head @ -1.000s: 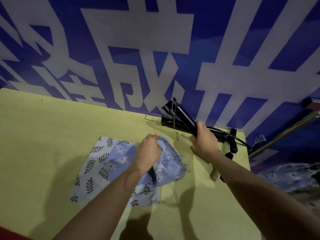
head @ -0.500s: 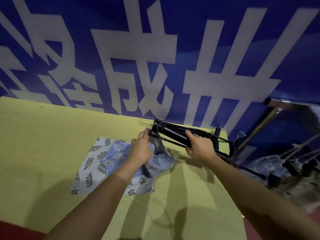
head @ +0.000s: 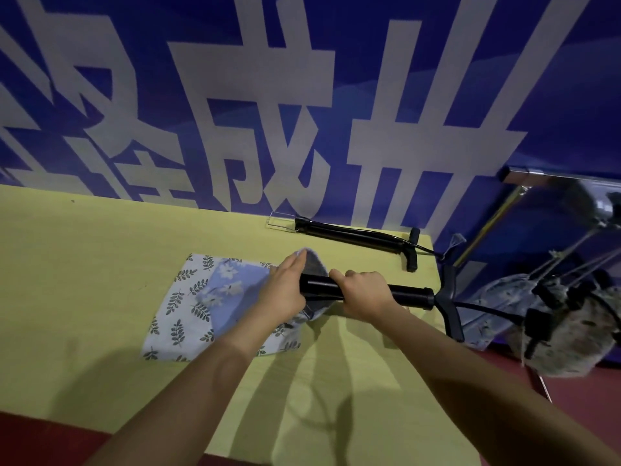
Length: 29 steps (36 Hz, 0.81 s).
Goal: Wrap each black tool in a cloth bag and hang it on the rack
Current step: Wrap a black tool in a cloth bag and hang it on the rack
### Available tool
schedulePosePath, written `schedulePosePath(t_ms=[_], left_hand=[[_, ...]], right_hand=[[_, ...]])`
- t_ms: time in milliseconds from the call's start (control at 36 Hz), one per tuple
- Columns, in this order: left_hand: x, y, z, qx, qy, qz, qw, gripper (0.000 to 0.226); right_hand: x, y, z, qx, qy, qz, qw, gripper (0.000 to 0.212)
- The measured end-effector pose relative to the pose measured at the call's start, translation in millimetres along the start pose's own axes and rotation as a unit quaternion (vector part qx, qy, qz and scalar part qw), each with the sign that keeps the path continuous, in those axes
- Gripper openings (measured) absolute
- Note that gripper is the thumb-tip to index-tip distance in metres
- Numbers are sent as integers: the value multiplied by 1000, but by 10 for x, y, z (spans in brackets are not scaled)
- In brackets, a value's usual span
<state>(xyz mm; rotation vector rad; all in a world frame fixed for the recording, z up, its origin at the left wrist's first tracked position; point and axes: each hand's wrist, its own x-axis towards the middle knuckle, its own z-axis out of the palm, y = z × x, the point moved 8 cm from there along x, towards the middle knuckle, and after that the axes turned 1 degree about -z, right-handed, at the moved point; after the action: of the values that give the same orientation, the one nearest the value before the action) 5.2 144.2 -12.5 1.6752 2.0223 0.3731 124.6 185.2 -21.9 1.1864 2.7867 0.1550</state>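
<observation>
A black pump-like tool (head: 408, 295) lies level just above the yellow table (head: 84, 270), its T-handle (head: 448, 304) out past the right edge. My right hand (head: 364, 292) is shut on its barrel. The tool's left end sits in the mouth of a blue floral cloth bag (head: 228, 290), which my left hand (head: 285, 290) grips and holds wide. A white leaf-print cloth bag (head: 174, 311) lies flat under the blue one. A second black tool (head: 353, 235) rests at the table's back edge by the wall.
A blue wall with large white characters (head: 302, 95) stands right behind the table. To the right, a metal rack (head: 524, 176) holds several wrapped bundles (head: 571, 331) hanging below table height. The table's right edge runs near the T-handle.
My right hand has carried the tool from the back of the table down and forward, turned level, and its end has gone into the bag mouth held by my left hand.
</observation>
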Motion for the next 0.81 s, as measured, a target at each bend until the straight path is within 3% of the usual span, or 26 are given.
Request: schedulePosePath(t_ms=[139, 222, 361, 444, 611, 722, 806], left_hand=[[-78, 160, 29, 3, -8, 30, 1000, 83], [-129, 162, -8, 88, 15, 33, 995, 76], [-148, 230, -165, 211, 84, 54, 972, 35], [-123, 214, -223, 203, 112, 47, 972, 27], [-65, 86, -382, 105, 158, 7, 982, 28], [-57, -11, -483, 43, 186, -19, 982, 32], [-81, -77, -548, 8, 205, -35, 978, 38]], right_hand=[[40, -192, -142, -32, 32, -36, 998, 47], [59, -232, -277, -57, 82, -56, 993, 60], [7, -368, -533, -92, 207, -103, 969, 25], [-31, -376, -693, -104, 275, -110, 949, 18], [-158, -176, -843, -15, 388, -65, 919, 34], [-207, -61, -643, 56, 369, -17, 927, 21], [-106, 69, -344, 165, 238, 64, 955, 27]])
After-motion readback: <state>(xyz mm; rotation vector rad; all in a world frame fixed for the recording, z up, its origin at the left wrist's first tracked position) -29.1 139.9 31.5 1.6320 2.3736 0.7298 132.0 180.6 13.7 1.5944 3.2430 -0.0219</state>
